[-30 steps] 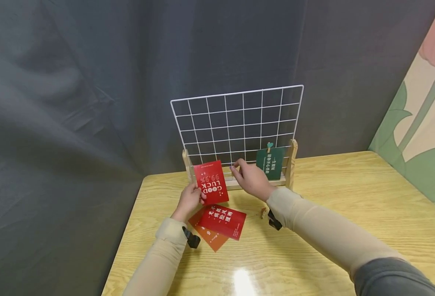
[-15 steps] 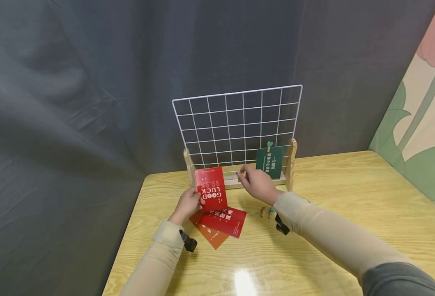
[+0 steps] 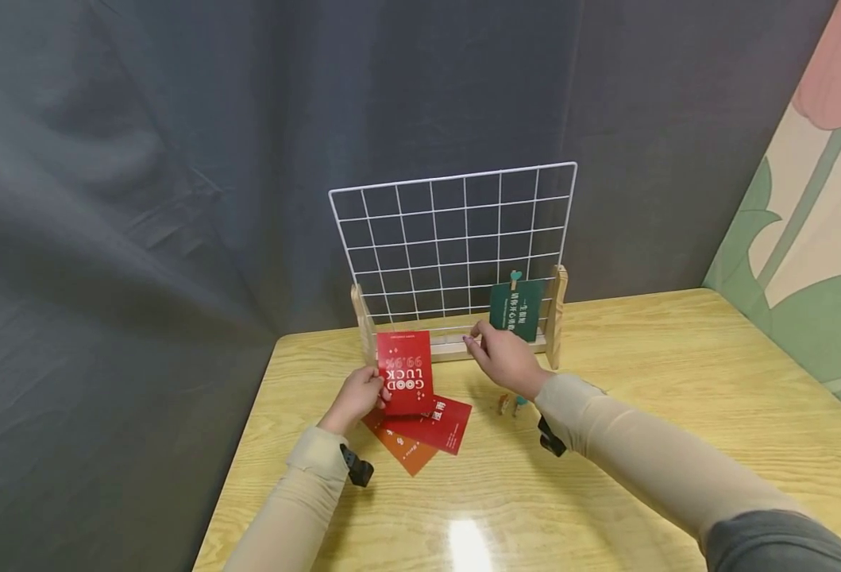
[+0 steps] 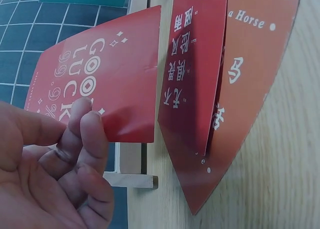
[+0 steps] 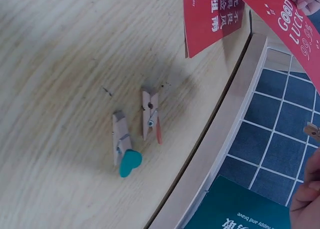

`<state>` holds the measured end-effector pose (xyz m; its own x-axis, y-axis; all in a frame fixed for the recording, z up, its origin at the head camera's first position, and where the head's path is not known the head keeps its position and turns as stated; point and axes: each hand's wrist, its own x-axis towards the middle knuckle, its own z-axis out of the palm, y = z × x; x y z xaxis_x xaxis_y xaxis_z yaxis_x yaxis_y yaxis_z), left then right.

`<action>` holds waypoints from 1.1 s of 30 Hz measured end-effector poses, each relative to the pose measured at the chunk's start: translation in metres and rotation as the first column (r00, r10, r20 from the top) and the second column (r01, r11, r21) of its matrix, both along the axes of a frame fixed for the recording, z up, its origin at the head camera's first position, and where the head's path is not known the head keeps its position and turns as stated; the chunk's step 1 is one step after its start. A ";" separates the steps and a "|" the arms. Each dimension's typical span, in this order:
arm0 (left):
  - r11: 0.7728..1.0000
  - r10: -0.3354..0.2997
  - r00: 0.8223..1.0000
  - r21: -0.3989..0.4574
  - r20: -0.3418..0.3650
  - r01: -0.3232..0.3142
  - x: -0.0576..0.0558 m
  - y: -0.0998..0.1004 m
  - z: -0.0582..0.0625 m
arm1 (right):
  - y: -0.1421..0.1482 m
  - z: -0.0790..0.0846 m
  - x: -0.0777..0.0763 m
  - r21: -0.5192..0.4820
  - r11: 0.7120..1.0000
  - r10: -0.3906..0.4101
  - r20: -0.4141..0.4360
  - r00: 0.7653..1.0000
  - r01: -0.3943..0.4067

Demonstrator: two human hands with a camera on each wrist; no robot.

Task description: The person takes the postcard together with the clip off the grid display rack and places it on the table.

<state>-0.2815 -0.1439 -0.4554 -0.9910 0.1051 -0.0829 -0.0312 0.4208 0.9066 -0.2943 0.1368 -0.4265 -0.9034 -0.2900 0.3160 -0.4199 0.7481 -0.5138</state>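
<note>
My left hand [image 3: 358, 395] pinches a red card [image 3: 406, 372] lettered "GOOD LUCK" by its left edge, in front of the white wire grid [image 3: 450, 238]. In the left wrist view its thumb and fingers grip the card's lower part. My right hand [image 3: 509, 359] is before the grid, near the green card [image 3: 525, 295]. Between its fingertips is a small wooden clothespin [image 5: 312, 131], mostly hidden by the hand or cut off by the frame. A clothespin with a teal heart [image 3: 515, 276] fastens the green card to the grid.
Below the held card, another red card [image 3: 451, 429] overlaps an orange card [image 3: 411, 457] on the wooden table [image 3: 391, 524]. Two clothespins lie near my right wrist, one with a teal heart [image 5: 130, 162], one with a reddish part [image 5: 159, 131]. Wooden feet [image 3: 557, 318] support the grid.
The "GOOD LUCK" card has come down in my left hand and covers more of the red card below. My right hand has drawn right and slightly down, away from it.
</note>
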 end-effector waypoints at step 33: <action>0.983 -0.121 0.984 -0.120 0.129 0.137 0.013 -0.004 -0.006 | 0.025 -0.030 0.022 0.084 0.996 -0.008 0.121 0.993 -0.002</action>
